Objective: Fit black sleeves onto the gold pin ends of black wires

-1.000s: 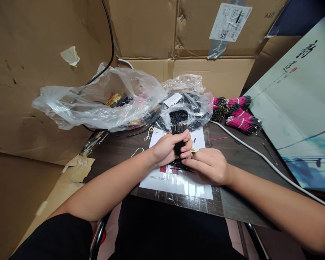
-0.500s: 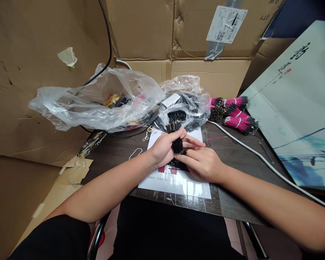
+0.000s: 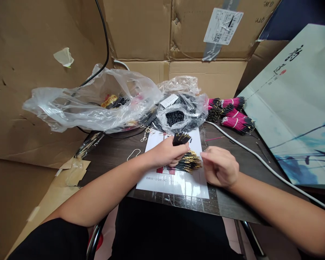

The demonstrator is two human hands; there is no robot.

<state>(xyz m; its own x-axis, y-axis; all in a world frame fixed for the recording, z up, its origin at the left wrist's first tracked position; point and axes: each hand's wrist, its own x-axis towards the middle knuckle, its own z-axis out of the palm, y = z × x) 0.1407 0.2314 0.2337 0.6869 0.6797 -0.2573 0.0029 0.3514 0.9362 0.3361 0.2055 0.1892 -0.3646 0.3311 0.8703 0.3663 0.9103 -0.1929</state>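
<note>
My left hand [image 3: 169,151] is wrapped round a bundle of thin black wires [image 3: 181,138], whose metal-tipped ends stick up above the fist. Just below it, a loose pile of black wires with gold-coloured ends [image 3: 191,161] lies on a printed white sheet [image 3: 176,185]. To the right of that pile my right hand [image 3: 220,166] is held with its fingers curled in, apart from the bundle; what they hold, if anything, is hidden. A tiny black piece [image 3: 191,141] shows beside the bundle.
Behind the hands sits an opened plastic bag of small black pieces [image 3: 174,117], with a large clear bag [image 3: 97,104] to its left. Tied pink-and-black wire bundles [image 3: 238,124] lie at the right, near a white cable [image 3: 249,148]. Cardboard walls [image 3: 141,32] enclose the table.
My right hand has drawn away from the bundle to the right and its fingers have curled in. My left hand has turned and lowered the bundle slightly, revealing the gold-ended pile.
</note>
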